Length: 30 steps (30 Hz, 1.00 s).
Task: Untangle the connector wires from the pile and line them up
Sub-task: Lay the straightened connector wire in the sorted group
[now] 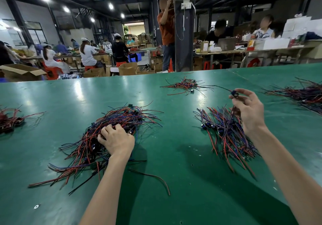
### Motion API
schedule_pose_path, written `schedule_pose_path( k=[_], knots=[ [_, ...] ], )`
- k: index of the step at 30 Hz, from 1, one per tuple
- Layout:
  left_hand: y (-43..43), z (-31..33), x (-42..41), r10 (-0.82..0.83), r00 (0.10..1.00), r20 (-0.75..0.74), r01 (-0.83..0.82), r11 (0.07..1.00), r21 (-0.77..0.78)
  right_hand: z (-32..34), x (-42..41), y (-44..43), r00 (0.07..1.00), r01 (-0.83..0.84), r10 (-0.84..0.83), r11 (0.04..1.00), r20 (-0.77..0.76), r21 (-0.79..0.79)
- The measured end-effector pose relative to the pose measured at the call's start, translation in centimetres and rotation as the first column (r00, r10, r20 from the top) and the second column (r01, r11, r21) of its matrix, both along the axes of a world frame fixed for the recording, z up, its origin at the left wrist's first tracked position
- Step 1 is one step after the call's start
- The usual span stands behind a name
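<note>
Green table [174,207]. Leaving stray wire [153,176] nearest, out of the way. Clutching into pile [122,118] with left hand [116,140], fingers curled among wires. Pinching blue connector [234,94] at right hand [249,109] fingertips, raised just beyond bundle [226,134]; lead [223,87] trailing left toward far pile [184,85], possibly snagging there. Likely needing lowering toward self, aligning with bundle's near-far axis.

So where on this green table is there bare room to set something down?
Bare green table lies beyond the tangled pile, toward the far edge, and in the strip between that pile and the lined-up bundle. Nearer, a stray wire crosses that strip. The right end is crowded by another pile.
</note>
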<state>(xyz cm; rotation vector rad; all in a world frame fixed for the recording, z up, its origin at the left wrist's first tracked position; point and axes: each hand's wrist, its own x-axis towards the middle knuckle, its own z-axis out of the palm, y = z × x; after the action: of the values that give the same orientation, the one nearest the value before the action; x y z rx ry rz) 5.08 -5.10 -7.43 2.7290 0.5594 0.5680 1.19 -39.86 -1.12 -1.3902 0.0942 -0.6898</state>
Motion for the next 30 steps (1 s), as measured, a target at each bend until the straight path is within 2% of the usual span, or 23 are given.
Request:
schedule_pose_path(
  k=[2, 3, 6, 8, 13, 15, 18, 20, 23, 25, 28, 30],
  knots=[
    [0.0, 0.0, 0.0, 0.0, 1.0, -0.003, 0.0, 1.0, 0.004, -0.7, 0.4, -0.5, 0.991, 0.112, -0.127, 0.963, -0.047, -0.246],
    [0.0, 0.0, 0.1, 0.001, 1.0, -0.003, -0.001, 1.0, 0.005, -1.2, 0.6, -1.0, 0.978, 0.108, -0.162, 0.929, -0.128, -0.355],
    [0.0, 0.0, 0.0, 0.007, 1.0, -0.007, -0.007, 1.0, 0.003, -2.9, 1.3, -1.9, 0.861, -0.15, -0.122, 0.867, -0.494, -0.476],
    [0.1, 0.1, 0.0, 0.012, 1.0, -0.014, -0.012, 1.0, 0.0, -3.5, 1.5, -2.0, 0.788, -0.229, -0.194, 0.789, -0.585, -0.57],
    [0.3, 0.5, -0.3, 0.036, 0.998, -0.047, -0.036, 0.999, -0.008, -3.5, 1.4, -1.7, 0.775, -0.189, -0.372, 0.634, -0.51, -0.75],
    [0.3, 0.5, -0.3, 0.043, 0.997, -0.068, -0.042, 0.999, 0.009, -3.6, 1.3, -1.2, 0.794, -0.119, -0.437, 0.57, -0.422, -0.813],
    [0.3, 0.6, -0.3, 0.046, 0.998, -0.047, -0.044, 0.998, 0.038, -3.4, 0.8, 0.6, 0.865, 0.094, -0.458, 0.549, -0.205, -0.831],
    [0.3, 0.7, -0.2, 0.04, 0.999, -0.007, -0.04, 0.999, 0.036, -3.3, 0.4, 2.2, 0.907, 0.154, -0.407, 0.558, -0.107, -0.815],
    [0.1, 0.9, -0.1, 0.032, 0.995, 0.091, -0.035, 0.999, 0.028, -3.9, -0.3, 4.6, 0.957, 0.084, -0.281, 0.52, -0.078, -0.85],
    [0.3, 1.5, 0.1, -0.008, 0.978, 0.209, 0.011, 1.0, -0.013, -4.5, -0.7, 6.2, 0.975, 0.022, -0.206, 0.471, -0.086, -0.882],
    [0.7, 2.7, 0.5, -0.177, 0.902, 0.393, 0.222, 0.973, -0.07, -5.6, -0.9, 8.2, 0.985, -0.075, -0.111, 0.41, -0.132, -0.909],
    [1.3, 3.2, 0.8, -0.284, 0.857, 0.429, 0.332, 0.942, -0.039, -6.3, -1.0, 9.2, 0.984, -0.123, -0.07, 0.394, -0.163, -0.911]
  ],
)
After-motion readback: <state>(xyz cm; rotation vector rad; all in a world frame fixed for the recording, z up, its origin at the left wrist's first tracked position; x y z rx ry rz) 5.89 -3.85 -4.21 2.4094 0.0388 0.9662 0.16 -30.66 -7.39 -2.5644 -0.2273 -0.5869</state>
